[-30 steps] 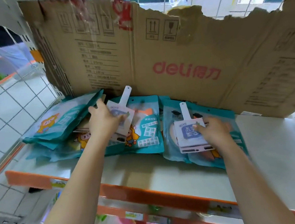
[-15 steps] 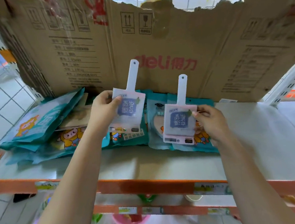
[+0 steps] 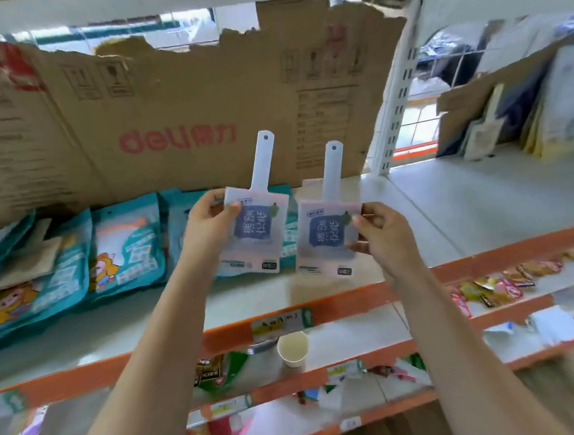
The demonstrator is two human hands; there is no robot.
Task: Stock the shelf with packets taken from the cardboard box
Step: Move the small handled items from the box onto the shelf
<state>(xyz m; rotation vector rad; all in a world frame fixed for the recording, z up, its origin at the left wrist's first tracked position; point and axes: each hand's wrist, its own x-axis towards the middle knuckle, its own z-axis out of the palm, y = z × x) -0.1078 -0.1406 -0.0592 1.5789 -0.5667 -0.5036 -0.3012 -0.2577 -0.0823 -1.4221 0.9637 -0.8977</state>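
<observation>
Head view, looking forward and down along two bare forearms reaching toward a pale shelf (image 3: 425, 206) with an orange front edge.

The left hand (image 3: 210, 223) grips a small translucent left packet (image 3: 254, 235) by its upper left corner: the thumb lies across the front near the top edge, and the other fingers are curled behind it, out of sight. The right hand (image 3: 385, 235) pinches a matching right packet (image 3: 328, 239) along its right edge. Its thumb presses the front near the upper right corner, and its curled fingers wrap the edge lower down.

Both packets are held upright in the air above the front part of the shelf, side by side and just apart — neither rests on the shelf. Each has a dark blue label in the middle and a long white hang tab with a hole pointing straight up. The left one sits slightly higher.

Behind the hands, teal packets (image 3: 126, 243) with cartoon figures lie flat and overlapping on the left half of the shelf. A torn brown cardboard panel (image 3: 167, 117) with red lettering stands upright against the back.

On the shelf below, a paper cup (image 3: 293, 349) stands among blurred snack wrappers.
</observation>
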